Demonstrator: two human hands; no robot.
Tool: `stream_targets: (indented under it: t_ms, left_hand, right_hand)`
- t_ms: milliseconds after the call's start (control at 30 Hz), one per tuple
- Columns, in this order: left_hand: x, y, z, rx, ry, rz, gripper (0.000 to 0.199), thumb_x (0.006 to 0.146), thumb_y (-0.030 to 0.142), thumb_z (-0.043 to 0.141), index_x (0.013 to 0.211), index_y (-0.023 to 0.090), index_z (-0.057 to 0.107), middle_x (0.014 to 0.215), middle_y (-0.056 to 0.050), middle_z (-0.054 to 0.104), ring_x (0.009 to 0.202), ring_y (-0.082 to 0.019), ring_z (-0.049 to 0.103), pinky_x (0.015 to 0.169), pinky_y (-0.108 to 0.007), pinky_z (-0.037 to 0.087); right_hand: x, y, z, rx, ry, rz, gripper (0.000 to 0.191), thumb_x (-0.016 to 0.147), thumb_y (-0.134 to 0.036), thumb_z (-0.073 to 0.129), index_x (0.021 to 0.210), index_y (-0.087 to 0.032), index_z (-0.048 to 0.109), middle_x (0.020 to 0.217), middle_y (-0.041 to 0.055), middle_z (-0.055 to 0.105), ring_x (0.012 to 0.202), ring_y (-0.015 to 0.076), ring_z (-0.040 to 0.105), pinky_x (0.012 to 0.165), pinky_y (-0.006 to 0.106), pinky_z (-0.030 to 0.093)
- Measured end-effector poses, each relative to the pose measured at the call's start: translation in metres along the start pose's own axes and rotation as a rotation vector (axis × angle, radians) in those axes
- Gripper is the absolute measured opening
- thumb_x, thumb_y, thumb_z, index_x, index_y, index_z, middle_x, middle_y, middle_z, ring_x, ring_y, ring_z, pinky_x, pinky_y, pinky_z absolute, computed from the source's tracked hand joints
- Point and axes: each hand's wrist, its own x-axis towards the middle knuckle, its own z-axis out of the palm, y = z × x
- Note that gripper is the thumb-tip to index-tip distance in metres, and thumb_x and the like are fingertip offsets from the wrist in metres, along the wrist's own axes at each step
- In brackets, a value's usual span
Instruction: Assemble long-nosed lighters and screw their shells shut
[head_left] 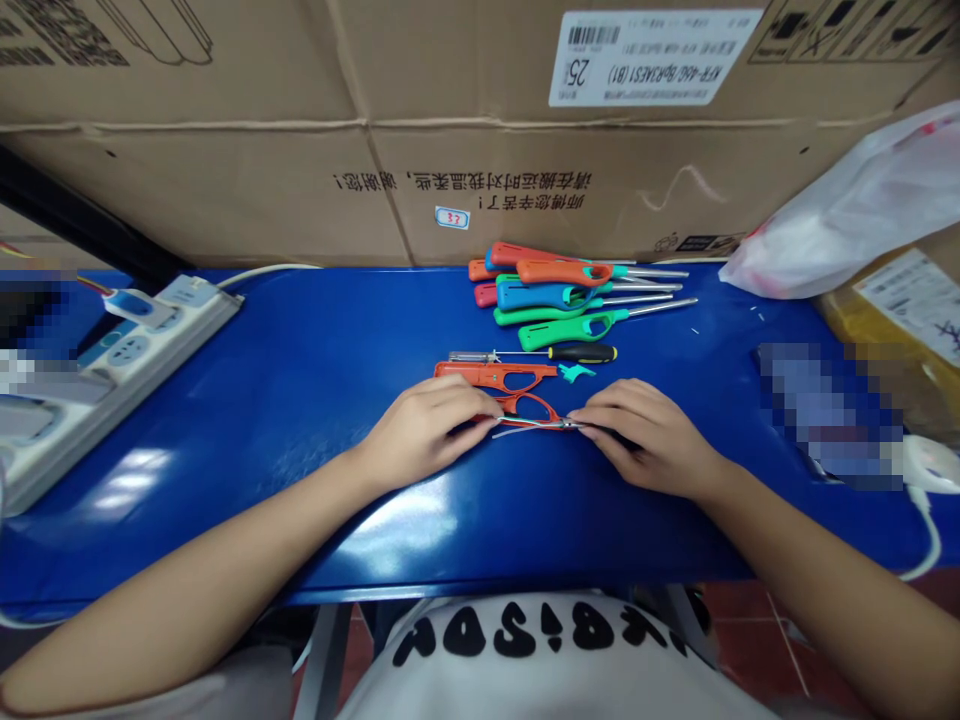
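Observation:
Between my hands lies an orange lighter casing half [541,404] with an open trigger loop. Thin pale wires or tubing [517,431] run along its lower edge. My left hand [429,432] is closed, its thumb and fingers pinching the casing's left end. At the other end my right hand [651,437] is closed in a pinch at a small metal part; the exact grip is partly hidden. Just beyond lies the other orange casing half [491,376], with a turquoise trigger [576,373] beside it. A black-and-yellow screwdriver [583,353] lies behind them, next to a small clear part.
Several coloured stick lighters [555,294] are piled at the back against a big cardboard box [285,190]. A power strip [127,370] with plugs is at left. On the right are a white plastic bag [847,210], a blurred-out flat object [825,415] and a white charger [930,463].

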Motion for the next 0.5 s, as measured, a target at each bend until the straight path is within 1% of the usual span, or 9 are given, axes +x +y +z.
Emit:
stream_targets:
  t_ms: [100, 233, 367, 500]
  left_hand:
    - [-0.0002, -0.0010, 0.0007, -0.013, 0.009, 0.022, 0.013, 0.099, 0.017, 0.059, 0.106, 0.017, 0.070, 0.099, -0.007, 0.077, 0.093, -0.017, 0.073, 0.087, -0.031, 0.059]
    - [-0.0018, -0.0002, 0.0012, -0.016, 0.059, 0.035, 0.013, 0.098, 0.013, 0.061, 0.105, 0.017, 0.072, 0.101, -0.008, 0.076, 0.095, -0.016, 0.074, 0.089, -0.028, 0.060]
    - [-0.0036, 0.0017, 0.0026, -0.020, 0.076, 0.028, 0.018, 0.098, 0.012, 0.060, 0.106, 0.020, 0.074, 0.106, -0.007, 0.075, 0.099, -0.016, 0.074, 0.092, -0.028, 0.061]
    - [-0.0031, 0.0036, 0.0051, -0.049, 0.110, 0.049, 0.020, 0.096, 0.012, 0.062, 0.110, 0.020, 0.074, 0.109, -0.008, 0.075, 0.101, -0.017, 0.074, 0.093, -0.030, 0.062]
  right_hand:
    - [0.0008, -0.0018, -0.0011, -0.010, -0.046, 0.001, 0.022, 0.096, -0.019, 0.061, 0.115, -0.025, 0.067, 0.098, 0.0051, 0.074, 0.083, 0.0185, 0.067, 0.074, 0.035, 0.050]
    - [0.0012, -0.0028, -0.0012, -0.031, -0.083, 0.016, 0.017, 0.096, -0.020, 0.062, 0.113, -0.024, 0.065, 0.099, 0.0053, 0.073, 0.086, 0.0187, 0.067, 0.077, 0.035, 0.049]
    - [0.0010, -0.0027, -0.0005, -0.021, -0.109, 0.050, 0.016, 0.097, -0.022, 0.061, 0.112, -0.024, 0.065, 0.100, 0.0058, 0.072, 0.089, 0.0191, 0.067, 0.078, 0.036, 0.049]
    - [0.0022, -0.0028, 0.0001, -0.007, -0.129, 0.091, 0.011, 0.099, -0.024, 0.058, 0.107, -0.023, 0.066, 0.099, 0.0059, 0.070, 0.089, 0.0193, 0.066, 0.078, 0.036, 0.049]
